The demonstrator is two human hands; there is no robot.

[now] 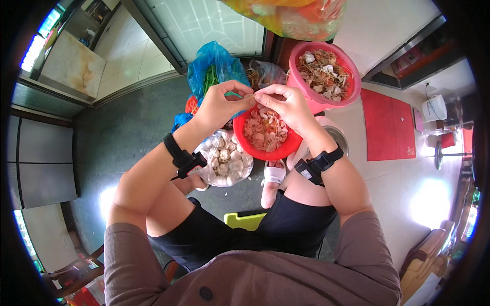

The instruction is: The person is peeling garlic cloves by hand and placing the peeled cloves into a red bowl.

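Observation:
Above the far rim of a red plastic bowl [291,150], my left hand [226,102] and my right hand [288,104] meet at the fingertips. Thumbs and forefingers pinch a small pale piece, apparently a garlic clove [253,96], mostly hidden by the fingers. Many pinkish peeled garlic cloves [265,131] lie in the bowl. To its left, a clear plastic bag [226,162] on the floor holds whole garlic bulbs. Behind my right hand stands a pink bucket [293,82] with papery garlic skins and dry stalks [325,74] inside.
A blue plastic bag [235,72] with green vegetables stands beyond my left hand. A metal basin [338,137] sits partly behind my right forearm. A yellow-green stool [245,221] shows between my legs. A red mat [388,126] lies on the right.

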